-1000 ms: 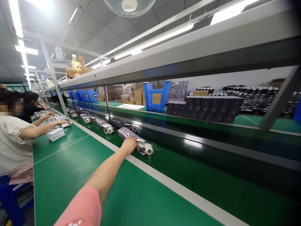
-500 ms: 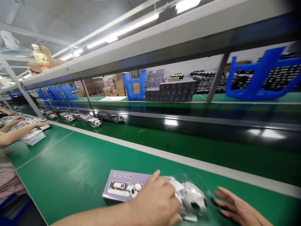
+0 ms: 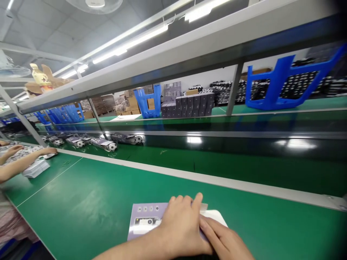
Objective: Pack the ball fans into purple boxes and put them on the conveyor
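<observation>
Left hand: the left hand [image 3: 180, 231] lay palm-down on the flat lilac printed cardboard box [image 3: 145, 222], fingers spread flat over its right half; pressing, not wrapped around it.
Right hand: the right hand [image 3: 226, 243] lay flat just beside the left hand, fingers touching the left hand's edge and resting on the white end of the package [image 3: 215, 215]; open, nothing clasped.
Box position: the box lay flat on the green work table [image 3: 89, 202], near the bottom edge of the view, on the near side of the grey dividing strip [image 3: 244, 186].
Box detail: the printed lid faced up, with a row of small icons along its far edge; what lay under the hands was hidden.
Conveyor: beyond the strip ran the darker green conveyor belt [image 3: 244, 169], carrying more packs with small black-and-white footballs [image 3: 112, 146] well away to the left.
Co-worker: another person's forearms [image 3: 24, 160] reached over a stack of white leaflets [image 3: 36, 168] at far left.
Shelf behind: blue plastic stools [image 3: 282, 85] and dark grey boxes [image 3: 187, 106] stood on the far table.
</observation>
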